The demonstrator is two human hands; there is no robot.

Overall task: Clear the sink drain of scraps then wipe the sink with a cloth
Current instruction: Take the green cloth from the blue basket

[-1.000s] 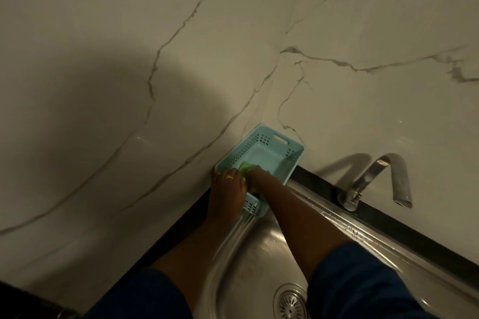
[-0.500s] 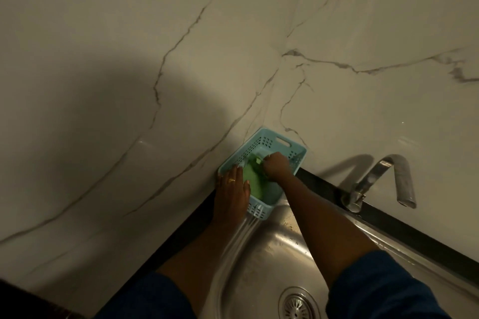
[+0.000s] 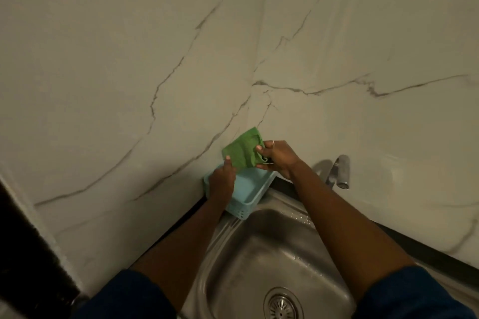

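Observation:
A green cloth (image 3: pixel 242 150) is held up above a light blue plastic basket (image 3: pixel 247 190) at the sink's far left corner. My right hand (image 3: pixel 277 156) pinches the cloth's right edge, and my left hand (image 3: pixel 221 181) grips its lower left corner just over the basket. The steel sink (image 3: pixel 248 261) lies below, with its round drain strainer (image 3: pixel 282 305) at the bottom of the view. I cannot make out scraps in the drain.
A chrome tap (image 3: pixel 339 171) stands behind the sink to the right. Marble-patterned wall tiles (image 3: pixel 129 85) rise directly behind the basket and form a corner. A dark counter edge (image 3: pixel 427 246) runs along the back of the sink.
The cloth has been lifted out of the basket by my right hand. My left hand has left the basket rim and taken the cloth's lower corner. The view has tilted up.

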